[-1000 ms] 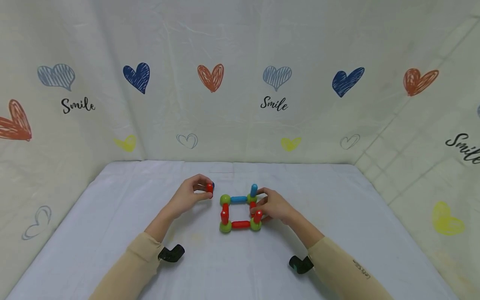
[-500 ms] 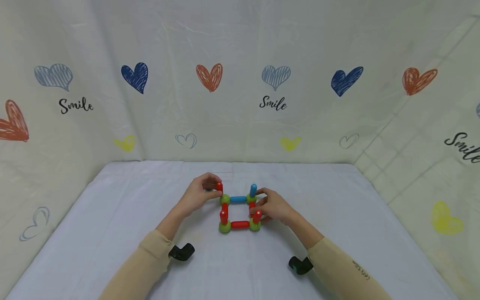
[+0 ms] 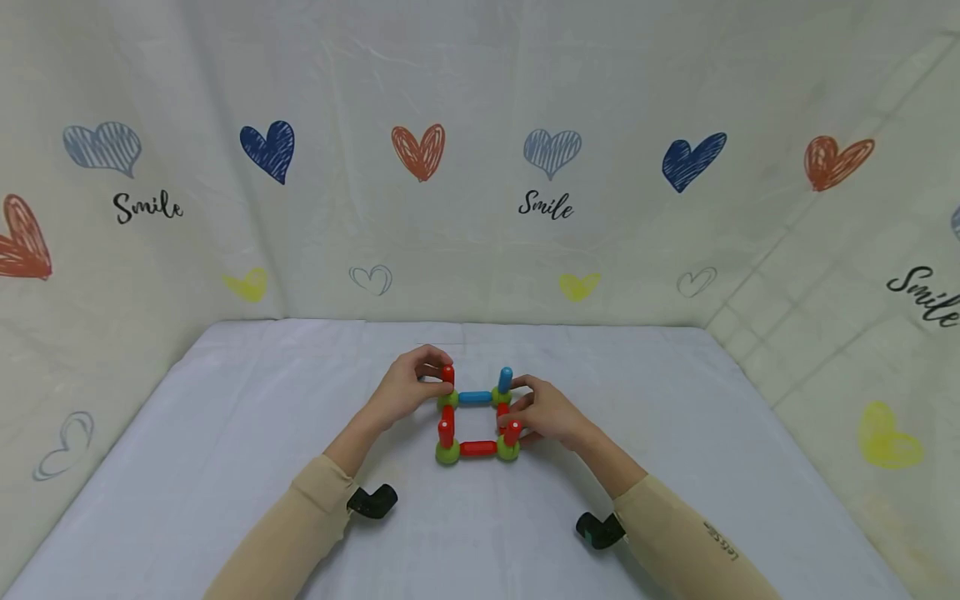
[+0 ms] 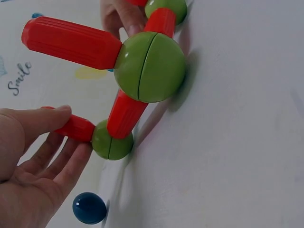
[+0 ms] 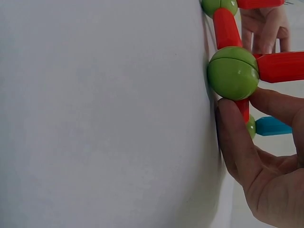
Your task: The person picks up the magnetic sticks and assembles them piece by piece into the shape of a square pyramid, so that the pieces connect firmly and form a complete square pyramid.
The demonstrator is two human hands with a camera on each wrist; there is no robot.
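On the white-covered table lies a square frame of green balls joined by red rods (image 3: 478, 448) and one blue rod (image 3: 476, 397) at the back. My left hand (image 3: 408, 384) pinches an upright red rod (image 4: 79, 128) between thumb and fingers. Its lower end meets the back left green ball (image 4: 114, 140). Upright rods also stand on the other corners: red ones at the front, a blue one (image 3: 506, 380) at the back right. My right hand (image 3: 551, 411) grips the frame's right side rod (image 5: 243, 108), close to the front right green ball (image 5: 233, 73).
A dark blue ball (image 4: 89, 208) rests on the table just beyond my left hand, hidden in the head view. Behind the table hangs a pale cloth (image 3: 480, 225) printed with hearts. Black wrist cameras (image 3: 372, 502) stick out beside both sleeves.
My left hand has brought its red rod rightward from beside the frame to over the back left green ball. The right hand has kept its grip on the frame.
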